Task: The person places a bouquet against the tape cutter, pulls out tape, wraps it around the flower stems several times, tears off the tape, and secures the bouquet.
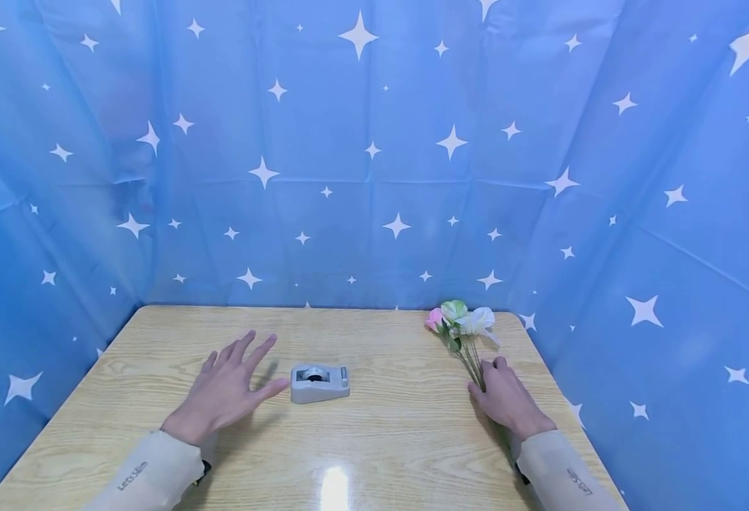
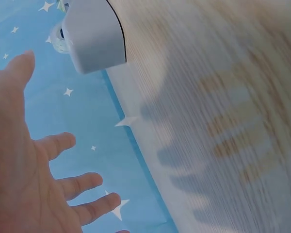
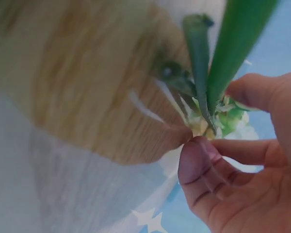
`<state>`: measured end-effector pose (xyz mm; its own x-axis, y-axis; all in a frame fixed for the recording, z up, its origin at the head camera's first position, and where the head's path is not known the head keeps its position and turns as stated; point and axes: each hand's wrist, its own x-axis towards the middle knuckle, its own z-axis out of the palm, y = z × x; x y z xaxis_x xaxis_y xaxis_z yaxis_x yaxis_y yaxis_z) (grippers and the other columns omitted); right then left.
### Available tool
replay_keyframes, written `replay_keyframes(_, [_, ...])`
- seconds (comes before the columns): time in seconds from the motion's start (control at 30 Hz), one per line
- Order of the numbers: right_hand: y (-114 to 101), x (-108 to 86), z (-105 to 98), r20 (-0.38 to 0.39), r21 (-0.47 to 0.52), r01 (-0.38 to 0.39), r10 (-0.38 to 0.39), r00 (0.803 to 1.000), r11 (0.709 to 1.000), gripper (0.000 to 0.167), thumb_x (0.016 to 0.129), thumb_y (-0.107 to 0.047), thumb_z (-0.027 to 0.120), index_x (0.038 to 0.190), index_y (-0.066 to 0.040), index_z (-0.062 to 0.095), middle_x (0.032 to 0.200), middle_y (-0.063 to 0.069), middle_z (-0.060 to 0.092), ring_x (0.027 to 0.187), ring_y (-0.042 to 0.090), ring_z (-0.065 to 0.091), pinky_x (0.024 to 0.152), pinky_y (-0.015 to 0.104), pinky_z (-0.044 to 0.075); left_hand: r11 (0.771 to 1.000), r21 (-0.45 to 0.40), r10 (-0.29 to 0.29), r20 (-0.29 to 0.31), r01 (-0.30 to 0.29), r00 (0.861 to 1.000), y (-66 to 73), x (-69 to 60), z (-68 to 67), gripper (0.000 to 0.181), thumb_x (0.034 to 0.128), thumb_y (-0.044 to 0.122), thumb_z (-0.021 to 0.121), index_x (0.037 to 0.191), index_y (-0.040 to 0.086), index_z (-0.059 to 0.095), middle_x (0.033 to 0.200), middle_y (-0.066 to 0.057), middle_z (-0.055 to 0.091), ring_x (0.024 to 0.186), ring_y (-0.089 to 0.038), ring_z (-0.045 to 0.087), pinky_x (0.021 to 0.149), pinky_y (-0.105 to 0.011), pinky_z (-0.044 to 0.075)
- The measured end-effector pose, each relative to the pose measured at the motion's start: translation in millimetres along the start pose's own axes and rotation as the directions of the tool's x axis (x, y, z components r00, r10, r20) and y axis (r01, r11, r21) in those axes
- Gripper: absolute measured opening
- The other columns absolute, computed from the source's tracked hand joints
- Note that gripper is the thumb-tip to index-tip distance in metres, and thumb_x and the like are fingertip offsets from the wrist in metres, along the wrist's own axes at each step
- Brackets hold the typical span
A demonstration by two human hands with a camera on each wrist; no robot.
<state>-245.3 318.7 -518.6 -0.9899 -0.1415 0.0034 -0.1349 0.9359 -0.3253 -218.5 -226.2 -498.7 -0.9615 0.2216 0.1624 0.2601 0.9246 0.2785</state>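
Observation:
A grey tape dispenser point(image 1: 320, 384) sits near the middle of the table, its side also large in the left wrist view point(image 2: 97, 39). My left hand point(image 1: 223, 390) hovers just left of it with fingers spread, holding nothing; the left wrist view shows the bare palm point(image 2: 19, 165). At the right, my right hand point(image 1: 508, 399) holds a bunch of artificial flowers by the stems, with pink, green and white blooms point(image 1: 476, 321) pointing to the back edge. In the right wrist view, green stems point(image 3: 237, 43) pass between the thumb and curled fingers of my right hand point(image 3: 252, 160).
The wooden table point(image 1: 387, 454) has a bright glare spot near its front. Behind it and at both sides hangs a blue curtain point(image 1: 323, 213) with white stars.

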Motion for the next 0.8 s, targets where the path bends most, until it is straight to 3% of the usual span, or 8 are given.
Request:
replay_keyframes(0.13, [0,3.2,2,-0.005,0.015,-0.012,0.012,1.0,1.0,0.04,0.113,-0.012,0.071,0.139,0.019,0.068,0.121,0.031,0.064,0.092,0.031,0.066,0.081,0.053,0.064,1.0,-0.001,0.004,-0.006,-0.004,1.0,4.0,-0.7,1.0,0.091,0.1103,0.082,0.057,0.183,0.03,0.04,0.188,-0.025,0.038,0.165,-0.061,0.047,0.129,-0.093,0.032])
replay_keyframes(0.33, [-4,5.1,2,-0.021,0.034,-0.006,0.006,1.0,0.999,0.009,0.111,-0.003,0.071,0.108,0.005,0.073,0.094,0.014,0.063,0.081,0.023,0.055,0.069,0.041,0.054,1.0,0.011,0.019,-0.018,-0.019,1.0,7.2,-1.3,2.3,0.089,0.1107,0.079,0.06,0.182,0.028,0.044,0.186,-0.025,0.041,0.161,-0.061,0.052,0.127,-0.093,0.035])
replay_keyframes(0.57, [-8,6.0,1,-0.037,0.037,0.008,-0.007,0.999,0.999,0.011,0.108,0.003,0.071,0.098,0.0,0.072,0.085,0.01,0.065,0.076,0.021,0.057,0.066,0.038,0.052,1.0,0.015,0.028,-0.024,-0.028,0.999,13.4,-2.0,0.2,0.089,0.1101,0.078,0.063,0.181,0.028,0.045,0.184,-0.026,0.045,0.158,-0.062,0.054,0.127,-0.092,0.037])
replay_keyframes(0.8, [-11,5.2,1,-0.019,0.081,-0.033,0.034,0.999,0.996,0.011,0.107,0.004,0.069,0.098,-0.002,0.068,0.078,0.008,0.059,0.069,0.02,0.054,0.064,0.034,0.048,0.999,0.026,0.046,-0.029,-0.046,0.999,17.3,-3.2,1.9,0.089,0.1097,0.079,0.063,0.18,0.027,0.047,0.182,-0.027,0.047,0.155,-0.062,0.057,0.125,-0.092,0.039])
